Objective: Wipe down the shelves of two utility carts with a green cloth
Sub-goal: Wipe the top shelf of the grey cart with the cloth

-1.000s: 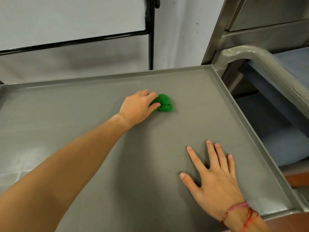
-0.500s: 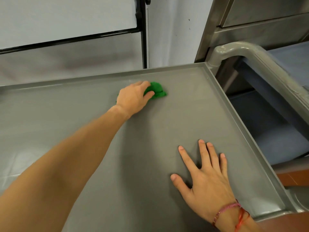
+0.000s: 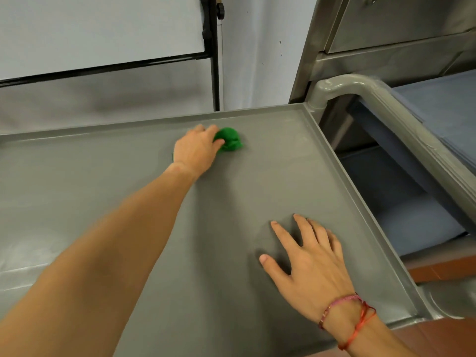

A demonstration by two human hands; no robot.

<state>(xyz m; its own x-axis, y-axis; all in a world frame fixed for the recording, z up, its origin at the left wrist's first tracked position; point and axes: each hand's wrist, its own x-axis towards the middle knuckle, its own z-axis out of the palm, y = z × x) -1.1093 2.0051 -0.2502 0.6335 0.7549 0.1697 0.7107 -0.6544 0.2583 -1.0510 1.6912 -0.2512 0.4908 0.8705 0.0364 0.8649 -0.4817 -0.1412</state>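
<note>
**Wiping the far part of the cart's top shelf**

Holding a bunched green cloth in the left grip, fingers curled over it and thumb tucked at its side, pressed down on the flat grey plastic top shelf near the back rim, toward the right corner. Balled up small, probably to load pressure onto one patch. Bracing with the right grip, fingers spread apart and flat, clamped on nothing, palm down on the near part of the shelf, likely to steady the cart against the push of wiping. Wearing pink and red thread bracelets on that wrist. Beyond the shelf's right edge, a grey tubular cart handle, then a stainless steel cabinet. No brand, label or writing legible anywhere
</note>
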